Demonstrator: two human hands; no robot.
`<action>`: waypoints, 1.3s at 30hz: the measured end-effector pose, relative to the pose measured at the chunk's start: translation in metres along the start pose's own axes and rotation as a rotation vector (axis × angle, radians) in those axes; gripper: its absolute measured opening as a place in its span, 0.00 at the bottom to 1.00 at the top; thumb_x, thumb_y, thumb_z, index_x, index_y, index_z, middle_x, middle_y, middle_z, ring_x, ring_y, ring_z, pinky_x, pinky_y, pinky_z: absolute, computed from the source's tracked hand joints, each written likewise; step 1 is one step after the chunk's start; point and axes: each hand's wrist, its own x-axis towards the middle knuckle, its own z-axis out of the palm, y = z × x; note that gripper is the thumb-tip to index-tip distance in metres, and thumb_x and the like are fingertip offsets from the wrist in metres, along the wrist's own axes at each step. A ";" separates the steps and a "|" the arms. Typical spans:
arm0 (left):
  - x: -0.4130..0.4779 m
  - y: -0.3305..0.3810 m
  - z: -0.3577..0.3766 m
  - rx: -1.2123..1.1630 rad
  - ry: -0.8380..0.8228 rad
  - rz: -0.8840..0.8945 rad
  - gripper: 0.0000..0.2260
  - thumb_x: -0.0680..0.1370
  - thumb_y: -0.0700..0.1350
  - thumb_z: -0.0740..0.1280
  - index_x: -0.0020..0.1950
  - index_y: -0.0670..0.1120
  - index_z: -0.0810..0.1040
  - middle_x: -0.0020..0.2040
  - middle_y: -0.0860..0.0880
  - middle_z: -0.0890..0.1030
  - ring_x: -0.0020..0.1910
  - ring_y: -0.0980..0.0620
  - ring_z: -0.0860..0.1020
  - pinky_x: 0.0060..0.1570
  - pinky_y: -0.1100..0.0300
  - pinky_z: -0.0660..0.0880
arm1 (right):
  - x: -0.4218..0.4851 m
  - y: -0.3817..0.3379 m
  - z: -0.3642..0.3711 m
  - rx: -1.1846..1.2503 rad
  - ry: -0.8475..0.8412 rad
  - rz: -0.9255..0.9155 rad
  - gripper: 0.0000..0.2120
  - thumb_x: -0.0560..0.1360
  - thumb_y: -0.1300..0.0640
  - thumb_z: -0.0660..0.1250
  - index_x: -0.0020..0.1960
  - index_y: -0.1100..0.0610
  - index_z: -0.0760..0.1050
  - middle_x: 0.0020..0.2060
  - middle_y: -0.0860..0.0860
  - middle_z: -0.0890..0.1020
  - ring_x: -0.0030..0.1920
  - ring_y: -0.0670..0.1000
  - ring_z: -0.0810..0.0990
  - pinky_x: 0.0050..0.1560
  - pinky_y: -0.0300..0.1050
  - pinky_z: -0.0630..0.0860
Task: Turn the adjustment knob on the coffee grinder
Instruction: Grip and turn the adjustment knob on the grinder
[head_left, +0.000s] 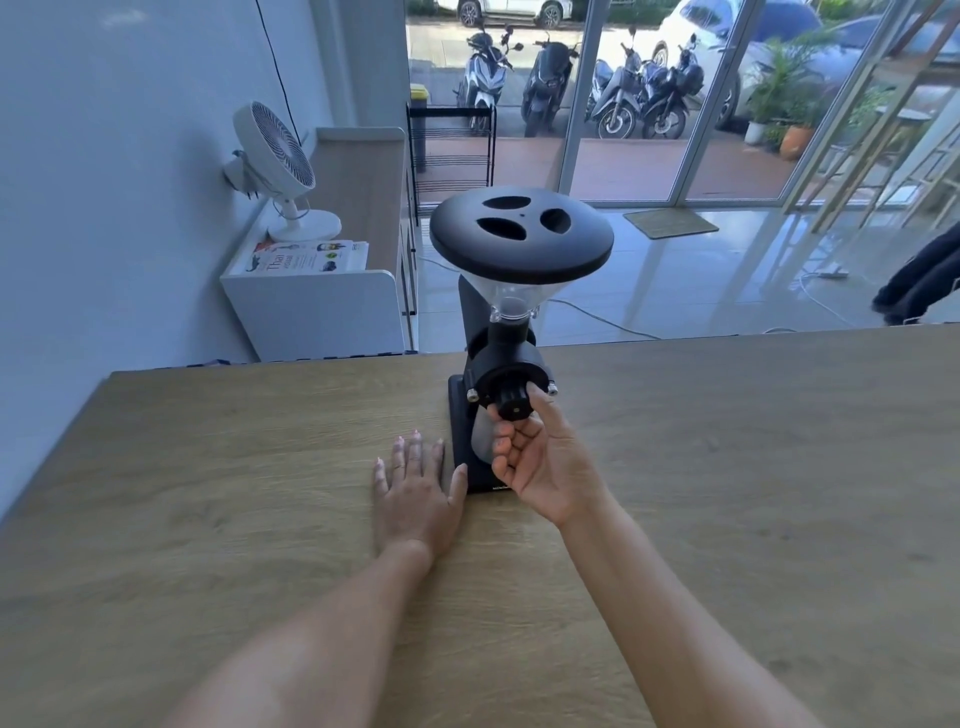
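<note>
A black coffee grinder (506, 364) stands upright near the far edge of the wooden table (727, 467). It has a wide black lid over a clear funnel hopper. Its black ribbed adjustment knob (513, 404) sticks out of the round front housing toward me. My right hand (540, 457) is palm up just below the knob, with thumb and fingertips pinching the knob's sides. My left hand (415, 493) lies flat on the table, fingers spread, its thumb touching the left edge of the grinder's base.
Past the table's far edge, a white cabinet (311, 312) on the left carries a white fan (278, 166) and a book (311, 257). A cable runs across the tiled floor. Glass doors behind show parked motorbikes. A dark-clothed person (924, 280) is at the right edge.
</note>
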 end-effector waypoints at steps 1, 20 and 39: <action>0.000 0.000 0.000 -0.004 0.000 0.000 0.33 0.76 0.66 0.34 0.80 0.57 0.49 0.81 0.49 0.47 0.79 0.49 0.41 0.77 0.45 0.41 | 0.000 0.000 0.000 0.006 0.007 0.000 0.21 0.75 0.42 0.68 0.47 0.60 0.83 0.31 0.49 0.77 0.30 0.45 0.76 0.32 0.38 0.74; -0.003 0.002 -0.008 -0.009 -0.021 0.012 0.31 0.78 0.65 0.37 0.80 0.56 0.48 0.81 0.49 0.46 0.79 0.49 0.41 0.77 0.44 0.42 | 0.002 0.001 0.004 0.071 0.030 0.001 0.21 0.70 0.43 0.71 0.49 0.61 0.80 0.29 0.48 0.79 0.27 0.45 0.74 0.31 0.37 0.74; -0.002 0.002 -0.005 -0.010 -0.011 0.001 0.33 0.77 0.66 0.35 0.79 0.56 0.49 0.81 0.50 0.48 0.79 0.49 0.42 0.76 0.45 0.41 | 0.005 0.000 0.003 0.039 0.071 -0.019 0.21 0.66 0.43 0.74 0.47 0.60 0.79 0.27 0.48 0.76 0.26 0.44 0.74 0.31 0.37 0.74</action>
